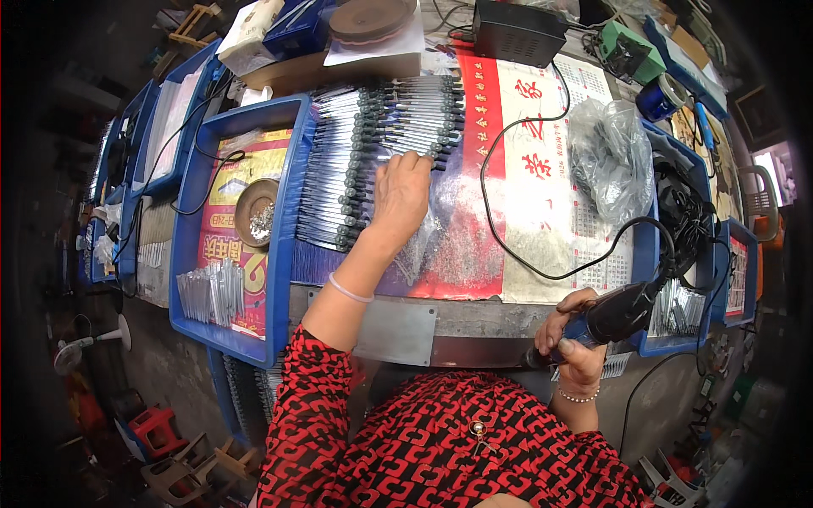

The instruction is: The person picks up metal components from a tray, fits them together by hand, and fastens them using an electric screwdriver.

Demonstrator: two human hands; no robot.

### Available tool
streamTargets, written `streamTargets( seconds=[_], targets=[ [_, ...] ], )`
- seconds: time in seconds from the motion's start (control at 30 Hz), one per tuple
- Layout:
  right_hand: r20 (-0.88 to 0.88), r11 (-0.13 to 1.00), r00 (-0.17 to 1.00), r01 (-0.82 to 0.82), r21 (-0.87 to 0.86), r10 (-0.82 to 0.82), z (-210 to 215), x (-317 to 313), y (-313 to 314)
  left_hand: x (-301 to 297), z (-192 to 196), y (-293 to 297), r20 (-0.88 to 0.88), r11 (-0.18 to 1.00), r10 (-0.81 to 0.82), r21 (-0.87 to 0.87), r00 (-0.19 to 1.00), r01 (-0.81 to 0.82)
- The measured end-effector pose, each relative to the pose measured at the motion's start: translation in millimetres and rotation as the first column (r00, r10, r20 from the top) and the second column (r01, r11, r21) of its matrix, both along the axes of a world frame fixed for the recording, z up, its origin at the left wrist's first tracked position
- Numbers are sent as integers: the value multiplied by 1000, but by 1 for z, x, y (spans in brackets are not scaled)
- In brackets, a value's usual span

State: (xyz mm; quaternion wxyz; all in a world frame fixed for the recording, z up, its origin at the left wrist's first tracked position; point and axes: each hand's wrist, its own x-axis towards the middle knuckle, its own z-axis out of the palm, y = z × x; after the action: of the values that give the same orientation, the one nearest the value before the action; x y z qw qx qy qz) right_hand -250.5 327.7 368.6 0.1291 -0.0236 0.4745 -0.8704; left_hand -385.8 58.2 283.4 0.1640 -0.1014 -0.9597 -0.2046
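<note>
My left hand (401, 193) reaches over the worktable with its fingers closed on a slim silver rod with a dark end, partly hidden under the fingers. Around it lie rows of similar slim silver rods (326, 182) with dark ends, side by side in two columns; a second group (423, 110) is just beyond the fingertips. At the table's front edge on the right, my right hand (576, 339) is wrapped round a black and blue corded electric screwdriver (622, 311), its tip pointing left.
A blue tray (180, 254) at left holds a brown bowl (252, 203) of small metal parts and clear slim pieces (212, 292). A black cable (500, 237) loops over the printed sheet (529, 254). Plastic bags (610, 157), a black box (518, 34) and another blue tray (648, 343) stand right.
</note>
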Motion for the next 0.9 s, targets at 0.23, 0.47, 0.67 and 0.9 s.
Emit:
streamTargets(
  seconds=[0.23, 0.47, 0.67, 0.9],
  targets=[
    [67, 986, 992, -118, 113, 111, 15, -6, 11, -15, -4, 1, 58, 998, 14, -59, 998, -11],
    [23, 984, 993, -118, 132, 116, 20, -1, 14, -25, 12, 15, 124, 979, -24, -198, 992, 49],
    [-182, 981, 975, 150, 126, -126, 21, 6, 6, 1, 30, 19, -112, 985, -127, 103, 986, 139],
    [-443, 910, 809, 413, -40, -387, 26, -6, -17, 107, 57, 51, 308, 404, -350, 902, 885, -154]
  ],
)
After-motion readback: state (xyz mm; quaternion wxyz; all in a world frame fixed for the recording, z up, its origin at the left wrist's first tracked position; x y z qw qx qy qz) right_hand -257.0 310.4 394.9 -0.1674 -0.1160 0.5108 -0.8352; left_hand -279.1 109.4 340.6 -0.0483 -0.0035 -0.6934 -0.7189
